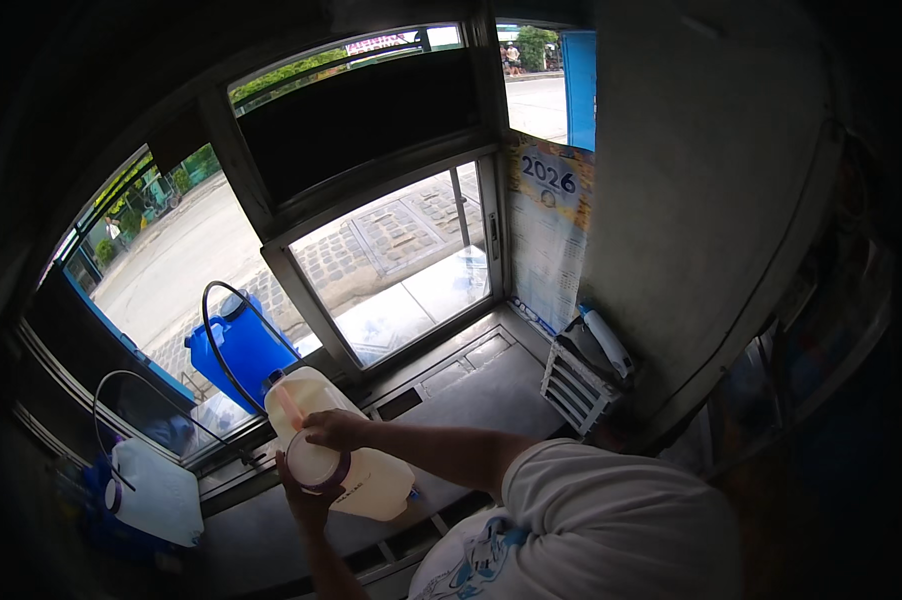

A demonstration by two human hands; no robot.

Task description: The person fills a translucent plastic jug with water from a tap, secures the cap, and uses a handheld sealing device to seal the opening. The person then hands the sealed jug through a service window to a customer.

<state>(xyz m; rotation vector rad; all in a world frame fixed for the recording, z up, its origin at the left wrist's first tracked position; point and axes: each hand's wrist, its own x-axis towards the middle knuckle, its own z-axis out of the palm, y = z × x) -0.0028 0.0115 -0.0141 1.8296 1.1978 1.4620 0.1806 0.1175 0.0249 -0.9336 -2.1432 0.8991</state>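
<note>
A large off-white plastic water jug (380, 480) lies tilted on the metal counter in front of me, with dark handwriting on its side. Over it is a round, pale lid with a purple rim (317, 459). My left hand (308, 487) holds the lid's lower left edge, its fingers partly hidden beneath. My right hand (335, 431) rests on the lid's upper edge, beside the jug's pinkish handle (290, 401). A dark cap (273, 377) sits at the jug's far end.
A blue jug (237, 345) stands beyond at the window opening, near a black hose (209, 330). Another whitish jug (158, 491) is at left with a thin hose. A white slatted rack (575, 386) and a calendar (548, 225) are by the right wall. The metal counter (496, 397) runs below the windows.
</note>
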